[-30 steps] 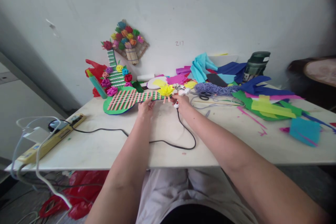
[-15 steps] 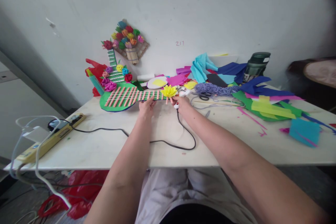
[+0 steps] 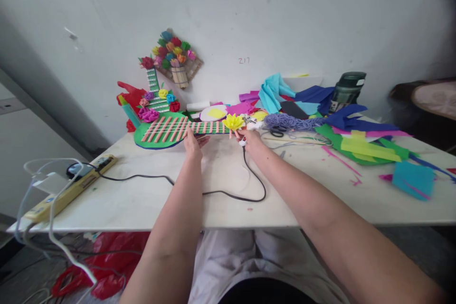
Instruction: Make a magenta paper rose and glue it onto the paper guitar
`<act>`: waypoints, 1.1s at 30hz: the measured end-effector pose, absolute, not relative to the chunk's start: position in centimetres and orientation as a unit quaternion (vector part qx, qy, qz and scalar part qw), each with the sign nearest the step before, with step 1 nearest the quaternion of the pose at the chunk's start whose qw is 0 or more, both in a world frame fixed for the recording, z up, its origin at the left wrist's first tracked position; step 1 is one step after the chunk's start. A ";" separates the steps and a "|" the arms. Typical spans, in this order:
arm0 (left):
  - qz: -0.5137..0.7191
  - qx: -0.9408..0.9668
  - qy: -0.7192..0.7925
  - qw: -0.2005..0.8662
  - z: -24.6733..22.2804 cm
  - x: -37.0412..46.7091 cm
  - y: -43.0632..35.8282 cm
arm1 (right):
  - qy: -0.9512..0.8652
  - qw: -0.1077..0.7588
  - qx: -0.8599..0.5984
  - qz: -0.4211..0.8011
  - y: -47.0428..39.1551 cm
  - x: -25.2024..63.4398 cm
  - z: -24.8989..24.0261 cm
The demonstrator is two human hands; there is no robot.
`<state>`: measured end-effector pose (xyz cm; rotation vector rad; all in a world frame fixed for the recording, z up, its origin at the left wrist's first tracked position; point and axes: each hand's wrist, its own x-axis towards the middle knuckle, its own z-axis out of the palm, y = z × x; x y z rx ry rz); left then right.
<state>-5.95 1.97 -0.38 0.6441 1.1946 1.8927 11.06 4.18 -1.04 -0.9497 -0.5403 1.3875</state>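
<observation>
A green paper guitar (image 3: 164, 138) with pink rolled-paper sticks across it and white strings lies across the back of the table. My left hand (image 3: 193, 143) grips it where the neck meets the body, thumb on top and fingers under the edge. A yellow paper flower (image 3: 233, 122) sits at the right end of the neck. Just beside that flower, my right hand (image 3: 250, 137) is closed on the neck's end; its fingertips are partly hidden. Under the right hand shows a white piece (image 3: 242, 142) joined to a black cord (image 3: 261, 185); its kind is unclear.
A yellow power strip (image 3: 71, 192) with cables lies at left. Paper flower crafts (image 3: 156, 97) lean on the wall. To the right are purple yarn (image 3: 290, 121), black scissors (image 3: 277, 131), coloured paper sheets (image 3: 366, 146) and a dark green bottle (image 3: 347, 91).
My left hand has slid left along the guitar, from the neck to the body's edge. The flower end and my right hand have shifted slightly right.
</observation>
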 end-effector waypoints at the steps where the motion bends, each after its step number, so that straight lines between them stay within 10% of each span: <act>1: 0.751 0.247 0.468 0.396 -0.4 -6.0 2.0 | -0.237 0.634 -0.415 0.608 4.2 11.1 -1.0; 33: 0.764 0.267 0.372 0.454 -1.2 -5.9 1.8 | -0.216 0.678 -0.398 0.579 5.4 12.5 -1.2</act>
